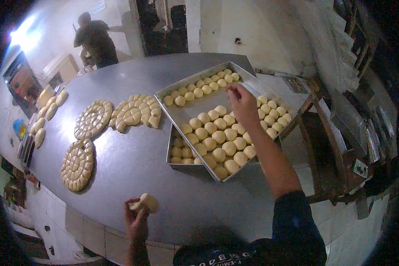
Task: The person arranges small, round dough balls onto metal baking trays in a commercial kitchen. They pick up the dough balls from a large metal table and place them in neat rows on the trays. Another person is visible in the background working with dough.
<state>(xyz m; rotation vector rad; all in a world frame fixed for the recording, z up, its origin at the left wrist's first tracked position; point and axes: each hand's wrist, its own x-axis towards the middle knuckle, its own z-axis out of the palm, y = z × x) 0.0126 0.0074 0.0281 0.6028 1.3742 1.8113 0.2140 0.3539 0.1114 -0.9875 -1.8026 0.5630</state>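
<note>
My left hand point(138, 216) grips a lump of pale dough point(149, 202) above the near edge of the metal table. Above the upper metal baking tray point(199, 108), my right hand point(241, 99) has its fingers curled. Whether anything is between those fingertips cannot be made out. Rows of round dough balls point(218, 136) fill the near and right parts of that tray, and a double row of balls point(198, 92) runs along its far side. The tray rests askew on a lower metal tray point(169, 146), which also holds dough balls point(176, 152) and is partly covered.
Scored dough coils point(78, 165) lie on the metal table point(129, 166) left of the trays. Oblong dough pieces point(40, 137) line its far left. A person point(96, 40) stands beyond the table. At right is a wooden rack point(332, 156) with trays.
</note>
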